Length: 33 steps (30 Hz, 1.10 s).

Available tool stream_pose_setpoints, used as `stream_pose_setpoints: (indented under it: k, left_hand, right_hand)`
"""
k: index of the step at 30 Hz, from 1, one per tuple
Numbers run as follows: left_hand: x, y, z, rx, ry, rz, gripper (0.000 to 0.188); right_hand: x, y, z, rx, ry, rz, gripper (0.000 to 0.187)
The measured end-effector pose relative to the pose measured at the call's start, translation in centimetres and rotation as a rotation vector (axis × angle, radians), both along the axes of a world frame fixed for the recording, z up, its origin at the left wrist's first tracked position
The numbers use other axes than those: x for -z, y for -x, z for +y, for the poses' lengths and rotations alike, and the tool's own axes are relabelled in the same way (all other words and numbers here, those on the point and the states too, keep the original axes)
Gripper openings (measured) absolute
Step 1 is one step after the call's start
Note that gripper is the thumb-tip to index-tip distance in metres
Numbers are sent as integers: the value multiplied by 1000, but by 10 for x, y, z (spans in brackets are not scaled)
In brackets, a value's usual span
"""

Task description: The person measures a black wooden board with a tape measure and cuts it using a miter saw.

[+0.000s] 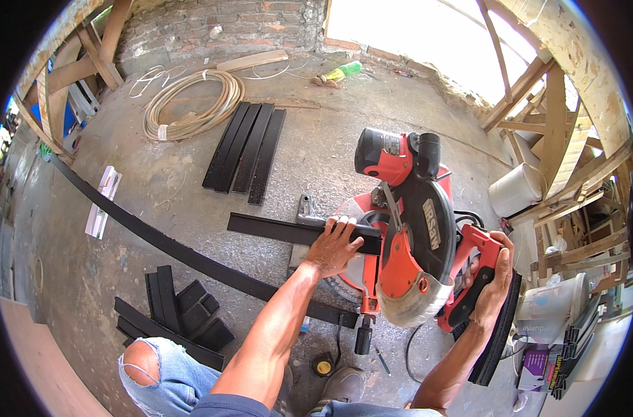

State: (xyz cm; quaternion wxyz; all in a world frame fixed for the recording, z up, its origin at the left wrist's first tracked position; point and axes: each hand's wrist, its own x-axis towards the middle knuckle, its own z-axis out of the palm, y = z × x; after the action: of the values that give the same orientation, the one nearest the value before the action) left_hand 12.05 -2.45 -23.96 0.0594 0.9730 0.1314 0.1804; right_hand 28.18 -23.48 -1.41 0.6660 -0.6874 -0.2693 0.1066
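Observation:
A red and black miter saw [436, 201] stands on the floor in front of me. My right hand [495, 278] is wrapped round its red and black handle [469, 274]. My left hand [336, 247] grips a black strip [271, 228] that lies across the saw's base, its fingers bent over the far edge. The strip's right end reaches beside the blade guard [427, 229]. The blade itself is hidden by the guard, so I cannot tell how near it is to the strip.
A long black strip [184, 254] crosses the floor to the saw. Several black strips [243, 153] lie beyond, near a coiled hose [193, 104]. Short offcuts [170, 306] are by my knee. A tape measure [323, 364] and pencil [382, 361] lie near my shoes; buckets [552, 306] stand right.

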Motion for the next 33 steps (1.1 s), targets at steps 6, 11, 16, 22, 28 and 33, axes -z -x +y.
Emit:
stream_pose_setpoints:
  k: [6, 11, 16, 22, 28, 33]
  left_hand:
    - [1, 0, 0, -1, -14, -8, 40]
    - [1, -1, 0, -3, -25, -3, 40]
    - [2, -1, 1, -7, -28, -2, 40]
    - [2, -1, 0, -9, -40, -1, 39]
    - [3, -1, 0, -8, -33, -18, 40]
    - [0, -1, 0, 1, -18, -40, 40]
  right_hand:
    - [3, -3, -3, -23, 2, 0, 51]
    - [3, -2, -2, -18, -12, 2, 50]
    - [3, 0, -2, -17, -9, -4, 49]
    - [4, 1, -3, -8, -11, -9, 50]
    - [5, 2, -3, -4, -20, 3, 50]
    - [7, 0, -6, -24, -34, 48, 49]
